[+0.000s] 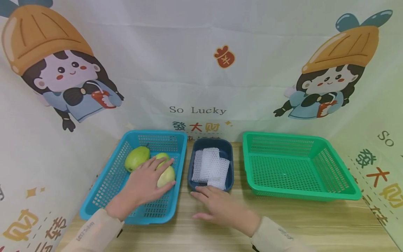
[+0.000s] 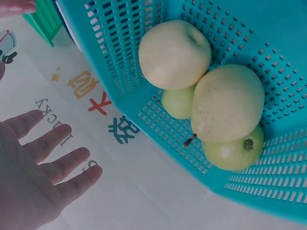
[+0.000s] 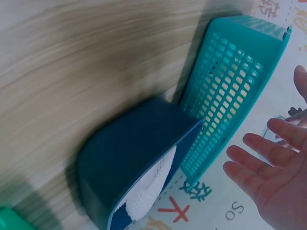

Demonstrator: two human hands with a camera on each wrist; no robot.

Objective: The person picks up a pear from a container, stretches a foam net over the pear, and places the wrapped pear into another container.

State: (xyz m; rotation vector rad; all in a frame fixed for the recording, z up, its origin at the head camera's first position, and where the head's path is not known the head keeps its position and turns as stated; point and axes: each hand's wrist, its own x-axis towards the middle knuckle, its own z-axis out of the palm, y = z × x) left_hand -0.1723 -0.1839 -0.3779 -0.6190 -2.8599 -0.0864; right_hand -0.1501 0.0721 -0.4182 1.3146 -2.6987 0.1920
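Note:
Several pale green and yellowish fruits lie together in the blue perforated basket (image 1: 104, 185). One is a pear (image 2: 228, 103) with a dark stem; beside it is a round pale fruit (image 2: 173, 55), and smaller green fruits (image 2: 178, 102) sit under them. My left hand (image 1: 143, 183) hovers over these fruits with its fingers spread, apart from them in the left wrist view. At the near end of a navy tub (image 1: 192, 154), my right hand (image 1: 225, 208) is held with fingers extended, gripping nothing. White foam net sleeves (image 1: 211, 162) lie in the tub.
A green perforated basket (image 1: 283, 171) with nothing in it stands on the right of the wooden table (image 1: 195, 238). A printed cloth (image 1: 201, 77) hangs behind and at both sides, close to the baskets' far edges.

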